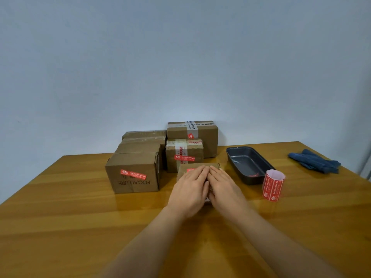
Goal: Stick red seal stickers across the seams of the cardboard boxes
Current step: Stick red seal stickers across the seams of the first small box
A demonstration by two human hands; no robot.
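A small cardboard box (185,167) lies in front of me on the wooden table (80,217). My left hand (189,192) and my right hand (224,190) lie flat on its top, side by side, fingers straight, pressing down. A red seal sticker (190,170) shows just beyond my left fingertips; most of it is hidden. A roll of red stickers (273,185) stands upright to the right. Behind the small box are a box printed FOCALLURE (133,173), a taped box (183,154) and a larger box (192,135), each bearing a red sticker.
A dark metal loaf pan (248,164) sits right of the boxes with a red scrap inside. A folded blue cloth (315,160) lies at the far right. More plain boxes (143,140) are stacked at the back left. A pale wall stands behind the table.
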